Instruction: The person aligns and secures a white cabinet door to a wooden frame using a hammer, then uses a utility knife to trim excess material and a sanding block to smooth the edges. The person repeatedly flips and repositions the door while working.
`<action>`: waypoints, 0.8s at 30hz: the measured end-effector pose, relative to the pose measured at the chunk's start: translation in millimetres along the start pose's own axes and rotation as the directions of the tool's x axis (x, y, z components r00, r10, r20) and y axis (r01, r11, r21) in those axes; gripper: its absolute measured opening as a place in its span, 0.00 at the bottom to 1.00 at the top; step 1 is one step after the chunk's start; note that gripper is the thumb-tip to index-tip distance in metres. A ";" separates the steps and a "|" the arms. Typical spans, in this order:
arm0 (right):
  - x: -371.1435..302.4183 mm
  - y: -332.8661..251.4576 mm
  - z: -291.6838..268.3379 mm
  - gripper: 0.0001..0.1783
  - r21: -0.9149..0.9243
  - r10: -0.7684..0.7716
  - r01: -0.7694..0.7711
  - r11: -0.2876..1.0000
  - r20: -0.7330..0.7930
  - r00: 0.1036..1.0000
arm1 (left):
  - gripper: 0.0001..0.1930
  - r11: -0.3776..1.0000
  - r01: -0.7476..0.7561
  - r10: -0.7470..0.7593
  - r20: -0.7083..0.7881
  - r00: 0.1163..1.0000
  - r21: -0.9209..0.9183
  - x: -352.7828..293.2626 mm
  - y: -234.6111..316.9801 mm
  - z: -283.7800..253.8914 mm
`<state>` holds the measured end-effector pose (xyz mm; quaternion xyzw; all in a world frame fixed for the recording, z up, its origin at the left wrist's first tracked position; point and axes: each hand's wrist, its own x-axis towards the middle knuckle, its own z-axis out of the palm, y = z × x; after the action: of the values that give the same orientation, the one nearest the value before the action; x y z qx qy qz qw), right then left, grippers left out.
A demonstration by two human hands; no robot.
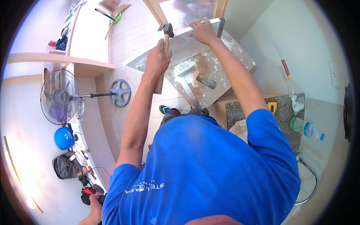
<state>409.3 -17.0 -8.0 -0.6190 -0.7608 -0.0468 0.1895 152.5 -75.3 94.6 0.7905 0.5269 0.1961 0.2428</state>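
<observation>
Fan (60, 96): I see a standing fan at far left on the floor, its round base toward the middle of the room, well apart from my hands.

Helmet and bag: blue helmet (63, 138) just below the fan, a dark backpack (67, 166) below that, both by the left wall.

Other person: a hand (95, 204) at the lower left edge on a red-and-black tool; not mine.

Left hand (157, 60): clenched round the wooden handle of a hammer (165, 41). Handle runs near upright in the picture, steel head at the top, just left of the panel's upper edge.

Panel (195, 41): pale flat sheet, tilted, its long axis slanting from lower left up to upper right. It lies directly ahead of the hammer head, touching or almost; I cannot tell which.

Right hand (202, 32): spread flat, pressing the panel's top edge near its upper right corner, holding nothing else. It is on the panel; the left is the striking side, just beside it.

Board (221, 71): plaster-smeared board beneath the panel, carrying a steel square (189, 88) and a trowel (205, 80).

Worktop (285, 108): speckled stone, right of my arm; yellow tape measure (272, 107) near its back edge, plastic bottle (308, 129) at its right edge.
</observation>
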 end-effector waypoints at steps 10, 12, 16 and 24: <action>-0.4 12.1 2.2 0.24 0.044 0.077 -0.080 0.996 0.051 0.996 | 0.34 1.000 -0.020 0.020 0.013 1.000 -0.007 6.8 11.0 14.7; 0.0 11.7 1.9 0.24 0.009 0.059 -0.060 0.998 0.052 0.997 | 0.34 1.000 -0.029 0.029 0.013 0.999 0.004 9.3 12.4 16.0; -0.6 14.4 1.9 0.24 0.030 0.056 -0.057 0.998 0.051 0.997 | 0.34 0.998 -0.050 0.050 0.040 0.998 0.023 16.3 16.3 22.3; -2.9 16.1 2.5 0.30 0.023 0.025 -0.027 0.999 0.087 0.996 | 0.34 0.997 -0.079 0.079 0.071 0.994 -0.001 30.2 27.0 32.4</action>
<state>424.7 -15.2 -13.9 -0.6279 -0.7607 -0.0084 0.1642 201.9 -61.9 86.1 0.8174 0.4865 0.1768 0.2526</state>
